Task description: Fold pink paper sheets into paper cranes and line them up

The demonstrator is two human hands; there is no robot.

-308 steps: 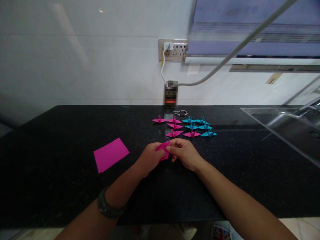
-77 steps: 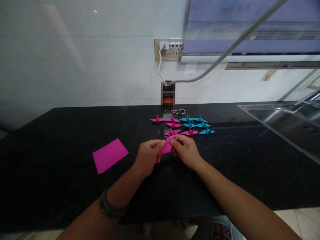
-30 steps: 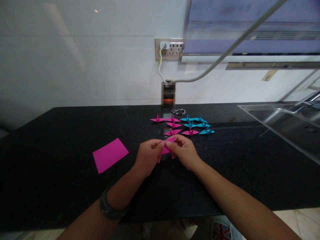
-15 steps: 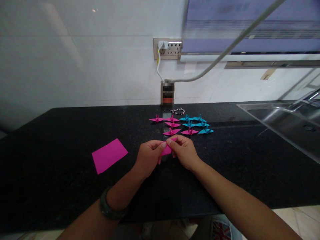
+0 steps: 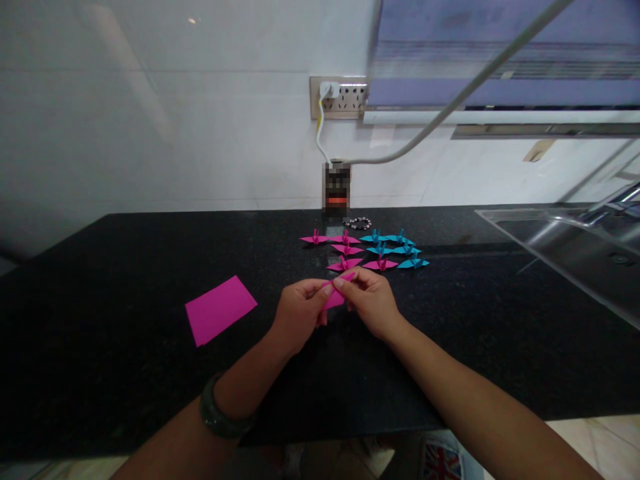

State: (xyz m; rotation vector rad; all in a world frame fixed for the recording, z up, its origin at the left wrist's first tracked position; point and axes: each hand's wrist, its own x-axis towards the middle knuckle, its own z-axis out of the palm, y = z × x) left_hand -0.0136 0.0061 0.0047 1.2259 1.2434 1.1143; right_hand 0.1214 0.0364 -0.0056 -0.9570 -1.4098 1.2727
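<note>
Between my two hands is a small folded piece of pink paper (image 5: pixel 334 299), pinched at its upper edge above the counter. My left hand (image 5: pixel 300 310) grips its left side, thumb on top. From the right, my right hand (image 5: pixel 373 303) pinches it, the thumb tip close to the left thumb. The fingers beneath are partly hidden. Just beyond my hands stand several folded pink paper cranes (image 5: pixel 345 264) and blue paper cranes (image 5: pixel 413 263) in loose rows. Left of my left hand lies a stack of flat pink paper (image 5: pixel 221 311).
The dark countertop (image 5: pixel 125 380) runs up to a white wall. A beaded bracelet (image 5: pixel 358 224) lies behind the cranes, near a blurred-out box (image 5: pixel 337 189) with cables. A wall socket (image 5: pixel 339 97) holds a white plug. At the right is a steel sink (image 5: pixel 590 247).
Both hands keep their pinch on the pink paper, with only slight finger movement. The whole view has shifted a little.
</note>
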